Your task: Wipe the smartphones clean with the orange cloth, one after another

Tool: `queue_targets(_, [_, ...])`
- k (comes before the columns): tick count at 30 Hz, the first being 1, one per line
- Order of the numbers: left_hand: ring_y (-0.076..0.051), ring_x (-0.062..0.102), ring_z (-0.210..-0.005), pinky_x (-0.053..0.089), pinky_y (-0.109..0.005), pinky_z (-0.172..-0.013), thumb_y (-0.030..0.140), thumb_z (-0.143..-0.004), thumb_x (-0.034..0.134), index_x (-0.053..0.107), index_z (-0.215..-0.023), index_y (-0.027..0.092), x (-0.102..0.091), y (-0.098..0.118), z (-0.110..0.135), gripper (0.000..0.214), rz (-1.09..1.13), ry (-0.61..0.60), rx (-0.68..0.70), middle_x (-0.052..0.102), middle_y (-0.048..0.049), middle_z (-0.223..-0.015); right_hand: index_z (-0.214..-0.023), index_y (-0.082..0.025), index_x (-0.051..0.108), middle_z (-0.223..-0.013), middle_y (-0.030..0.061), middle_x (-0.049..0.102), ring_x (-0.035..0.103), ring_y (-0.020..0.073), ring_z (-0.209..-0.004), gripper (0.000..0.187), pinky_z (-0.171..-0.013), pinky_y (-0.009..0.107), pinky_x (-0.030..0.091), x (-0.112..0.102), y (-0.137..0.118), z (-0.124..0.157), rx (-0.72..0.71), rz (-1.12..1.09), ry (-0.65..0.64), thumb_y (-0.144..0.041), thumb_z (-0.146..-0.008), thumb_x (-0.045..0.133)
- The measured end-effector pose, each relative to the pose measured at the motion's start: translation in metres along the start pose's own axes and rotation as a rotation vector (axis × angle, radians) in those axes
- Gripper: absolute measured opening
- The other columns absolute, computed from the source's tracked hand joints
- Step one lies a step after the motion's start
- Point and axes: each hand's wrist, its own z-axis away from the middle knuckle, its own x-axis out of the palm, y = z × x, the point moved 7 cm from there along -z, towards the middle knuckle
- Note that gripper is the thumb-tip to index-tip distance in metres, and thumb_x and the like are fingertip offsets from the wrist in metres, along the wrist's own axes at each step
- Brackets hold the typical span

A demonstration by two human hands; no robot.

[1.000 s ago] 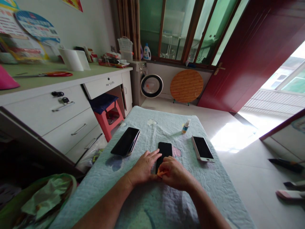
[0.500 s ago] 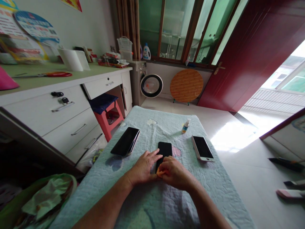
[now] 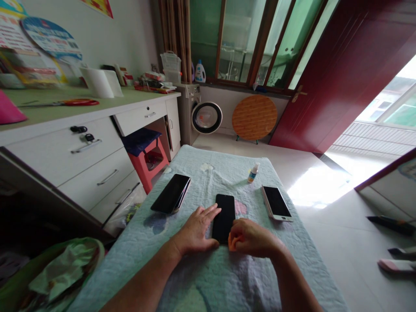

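A black smartphone [image 3: 224, 216] lies screen up on the quilted cloth in front of me. My left hand [image 3: 198, 227] rests at its left side with fingers stretched and apart, fingertips on the screen's left edge and thumb by the lower corner. At the phone's lower right edge, my right hand [image 3: 251, 237] is closed around a bunched orange cloth [image 3: 232, 243]. To the left lies a larger dark phone [image 3: 172, 193] in an open flip cover. A white phone [image 3: 277, 203] is on the right, and a small spray bottle [image 3: 253, 173] stands upright beyond.
The light-blue quilted cloth [image 3: 208, 279] covers the table. A desk with drawers [image 3: 94, 160] and a red stool [image 3: 151, 162] stand left. Near the lower left is a green bin [image 3: 100, 249]. Behind are a washing machine with its door [image 3: 207, 117] open and a round wooden tabletop [image 3: 254, 116].
My right hand has moved right with the orange cloth, from the phone's lower left to its lower right edge, uncovering more screen. My left hand stays in place.
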Motion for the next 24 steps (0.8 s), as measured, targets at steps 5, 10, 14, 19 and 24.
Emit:
queue_targets(5, [-0.030, 0.033, -0.135, 0.022, -0.047, -0.112, 0.032, -0.063, 0.073, 0.036, -0.140, 0.018, 0.000, -0.001, 0.000, 0.087, -0.012, 0.010, -0.006, 0.030, -0.0131, -0.151, -0.068, -0.016, 0.068, -0.066, -0.0007, 0.059, 0.048, 0.0092, -0.059, 0.022, -0.054, 0.020, 0.031, -0.002, 0.016, 0.004, 0.069, 0.003, -0.002, -0.010, -0.060, 0.049])
queue_targets(10, [-0.031, 0.034, -0.134, 0.024, -0.048, -0.111, 0.032, -0.063, 0.072, 0.037, -0.140, 0.020, 0.000, -0.002, 0.001, 0.085, -0.002, 0.033, -0.008, 0.031, -0.0117, -0.151, -0.063, -0.015, 0.064, -0.060, -0.0016, 0.056, 0.046, 0.0089, -0.057, 0.018, -0.050, 0.020, 0.029, -0.010, 0.026, 0.009, 0.170, 0.001, 0.040, -0.010, -0.059, 0.047])
queue_targets(14, [-0.030, 0.033, -0.135, 0.023, -0.049, -0.111, 0.033, -0.064, 0.072, 0.037, -0.140, 0.020, 0.000, -0.001, 0.001, 0.085, 0.015, 0.019, -0.014, 0.030, -0.0120, -0.152, -0.067, -0.016, 0.066, -0.065, -0.0016, 0.060, 0.050, 0.0091, -0.060, 0.018, -0.053, 0.019, 0.032, -0.013, 0.018, 0.008, 0.119, -0.071, 0.098, -0.010, -0.062, 0.049])
queue_targets(19, [-0.031, 0.032, -0.136, 0.022, -0.049, -0.112, 0.033, -0.064, 0.072, 0.037, -0.140, 0.020, -0.001, -0.001, 0.001, 0.085, 0.029, 0.016, -0.023, 0.030, -0.0124, -0.152, -0.074, -0.019, 0.071, -0.073, -0.0007, 0.064, 0.053, 0.0104, -0.064, 0.020, -0.058, 0.020, 0.036, -0.005, 0.013, 0.002, 0.067, -0.137, 0.059, -0.011, -0.065, 0.055])
queue_targets(24, [-0.032, 0.034, -0.134, 0.023, -0.049, -0.111, 0.037, -0.063, 0.074, 0.037, -0.141, 0.020, -0.001, -0.001, 0.000, 0.087, 0.036, 0.005, -0.016, 0.029, -0.0131, -0.152, -0.073, -0.018, 0.070, -0.074, 0.0005, 0.064, 0.055, 0.0123, -0.069, 0.015, -0.064, 0.022, 0.037, -0.012, 0.017, -0.004, 0.118, -0.116, 0.229, -0.010, -0.069, 0.058])
